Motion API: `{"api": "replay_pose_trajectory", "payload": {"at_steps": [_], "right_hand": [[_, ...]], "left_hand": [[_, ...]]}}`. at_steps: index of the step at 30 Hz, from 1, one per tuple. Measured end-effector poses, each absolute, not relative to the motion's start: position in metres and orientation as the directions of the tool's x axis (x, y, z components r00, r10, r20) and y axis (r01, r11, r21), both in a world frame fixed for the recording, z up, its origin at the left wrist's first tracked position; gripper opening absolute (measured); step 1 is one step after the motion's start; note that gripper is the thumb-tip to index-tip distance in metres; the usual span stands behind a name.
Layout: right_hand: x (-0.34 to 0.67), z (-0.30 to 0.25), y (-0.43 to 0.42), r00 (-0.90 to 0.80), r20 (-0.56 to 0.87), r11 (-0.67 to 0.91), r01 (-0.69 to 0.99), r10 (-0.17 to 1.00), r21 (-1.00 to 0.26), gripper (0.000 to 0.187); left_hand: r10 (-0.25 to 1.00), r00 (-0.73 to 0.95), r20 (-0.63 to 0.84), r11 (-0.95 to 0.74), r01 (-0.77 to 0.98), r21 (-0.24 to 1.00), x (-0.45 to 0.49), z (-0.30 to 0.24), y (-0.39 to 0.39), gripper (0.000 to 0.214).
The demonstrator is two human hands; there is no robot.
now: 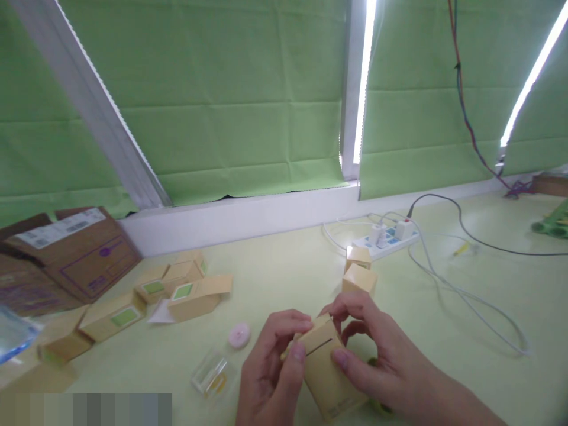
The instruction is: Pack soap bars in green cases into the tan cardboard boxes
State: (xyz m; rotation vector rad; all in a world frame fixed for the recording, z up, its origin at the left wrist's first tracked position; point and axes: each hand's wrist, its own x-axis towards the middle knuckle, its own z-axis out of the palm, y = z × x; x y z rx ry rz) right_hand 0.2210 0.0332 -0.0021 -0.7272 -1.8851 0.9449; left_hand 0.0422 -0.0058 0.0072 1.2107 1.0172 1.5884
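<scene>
Both of my hands grip one small tan carton near the table's front edge. My left hand clasps its left side, thumb pressed on the top flap. My right hand wraps the right side, with fingers over the flap's edge and thumb on the front face. A dark slit shows where the flap meets the carton body. Just left of my hands lie a clear plastic piece and a small pink round disc.
Several tan cartons with green labels lie at the left, beside a brown shipping box. Two closed cartons stand behind my hands. A white power strip with cables trails off right. Green blinds cover the windows behind.
</scene>
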Motion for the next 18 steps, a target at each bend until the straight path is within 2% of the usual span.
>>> {"api": "replay_pose_trajectory", "payload": {"at_steps": [5, 9, 14, 18], "right_hand": [[0.220, -0.001, 0.033, -0.449, 0.445, 0.531, 0.081, 0.775, -0.844, 0.041], [0.220, 0.003, 0.034, -0.459, 0.439, 0.539, 0.107, 0.772, -0.836, 0.039], [0.223, -0.002, 0.035, -0.491, 0.424, 0.533, 0.099, 0.761, -0.841, 0.043], [0.223, -0.002, 0.036, -0.506, 0.403, 0.521, 0.112, 0.763, -0.846, 0.042]], "left_hand": [[0.961, -0.092, 0.262, -0.277, -0.249, 0.928, 0.039, 0.004, -0.006, 0.015], [0.962, -0.088, 0.260, -0.274, -0.244, 0.930, 0.036, 0.001, -0.005, 0.016], [0.933, -0.079, 0.351, -0.358, -0.109, 0.927, 0.030, 0.000, -0.003, 0.016], [0.909, 0.030, 0.416, -0.417, 0.064, 0.907, 0.028, 0.000, -0.003, 0.020]]}}
